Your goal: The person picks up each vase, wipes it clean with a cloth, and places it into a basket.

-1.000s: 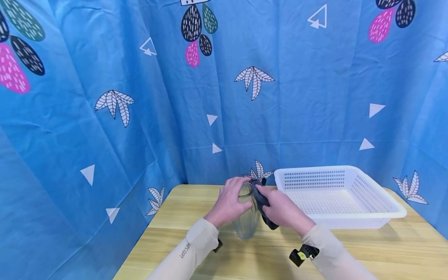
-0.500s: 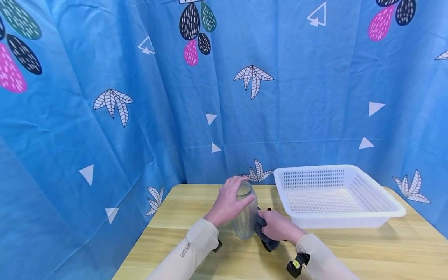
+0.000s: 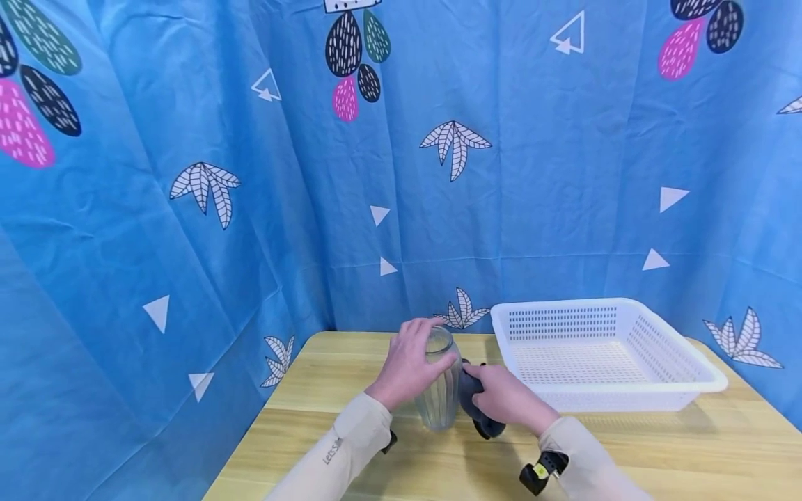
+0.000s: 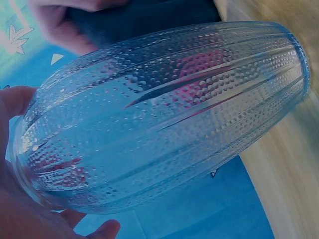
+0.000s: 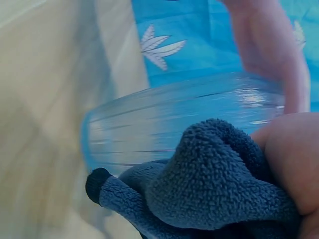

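Observation:
A clear glass vase (image 3: 440, 400) with a ribbed, dimpled wall stands upright on the wooden table. My left hand (image 3: 410, 365) grips it around the neck, thumb on the near side; the left wrist view shows the vase (image 4: 164, 114) large, with fingers at its rim. A dark grey fluffy cloth (image 3: 474, 398) is bunched in my right hand (image 3: 506, 398), up against the vase's right side. In the right wrist view the cloth (image 5: 214, 184) covers part of the glass, and its dark-edged corner hangs down. Most of my right fingers are hidden by the cloth.
A white perforated plastic basket (image 3: 610, 386) stands at the back right of the table, just beyond my right hand. Blue patterned curtain (image 3: 532, 209) hangs close behind and to the left of the wooden table (image 3: 313, 410).
My right hand has moved the cloth from the vase's rim down along its right side, then slightly back up. The left hand and the vase have stayed in place.

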Available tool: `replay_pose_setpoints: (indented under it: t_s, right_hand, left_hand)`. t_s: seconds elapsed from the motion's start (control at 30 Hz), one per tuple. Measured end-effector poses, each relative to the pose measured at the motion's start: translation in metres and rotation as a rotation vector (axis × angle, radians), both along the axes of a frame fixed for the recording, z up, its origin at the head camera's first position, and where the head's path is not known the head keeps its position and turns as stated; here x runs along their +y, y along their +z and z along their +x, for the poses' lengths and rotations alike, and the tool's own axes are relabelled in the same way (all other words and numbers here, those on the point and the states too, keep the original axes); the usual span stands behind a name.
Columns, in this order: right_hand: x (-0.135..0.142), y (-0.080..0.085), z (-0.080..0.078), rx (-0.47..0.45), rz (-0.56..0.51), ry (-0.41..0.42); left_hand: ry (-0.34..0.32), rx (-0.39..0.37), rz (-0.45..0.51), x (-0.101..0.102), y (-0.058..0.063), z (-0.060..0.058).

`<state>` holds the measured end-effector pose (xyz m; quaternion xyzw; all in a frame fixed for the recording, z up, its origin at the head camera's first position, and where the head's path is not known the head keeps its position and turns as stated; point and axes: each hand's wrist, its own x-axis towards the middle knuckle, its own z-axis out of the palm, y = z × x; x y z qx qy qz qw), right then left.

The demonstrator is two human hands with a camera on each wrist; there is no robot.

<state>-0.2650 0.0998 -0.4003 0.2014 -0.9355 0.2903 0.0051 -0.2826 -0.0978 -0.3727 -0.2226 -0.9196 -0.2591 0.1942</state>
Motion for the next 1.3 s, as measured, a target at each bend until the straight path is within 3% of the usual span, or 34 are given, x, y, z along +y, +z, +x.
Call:
replay_pose_setpoints:
  t_s: [0.27,0.37,0.47,0.93,1.3]
  right_hand:
    - [0.001,0.036,0.010,0.163,-0.061,-0.051]
    - [0.000,0.043,0.013,0.260,-0.071,-0.036]
    - [-0.001,0.043,0.014,0.290,-0.064,-0.019]
    - [-0.004,0.020,0.003,0.093,-0.019,0.006]
    - [-0.004,-0.016,-0.001,-0.028,0.100,0.071]
  left_hand:
    - [0.004,-0.007,-0.001,0.000,0.004,0.004]
    - [-0.013,-0.014,0.005,0.000,0.003,0.003]
    - [-0.026,-0.016,0.015,0.000,0.001,0.001]
    - [-0.039,-0.019,0.016,0.000,0.002,-0.001]
    - [-0.038,0.013,0.018,0.002,-0.003,0.000]
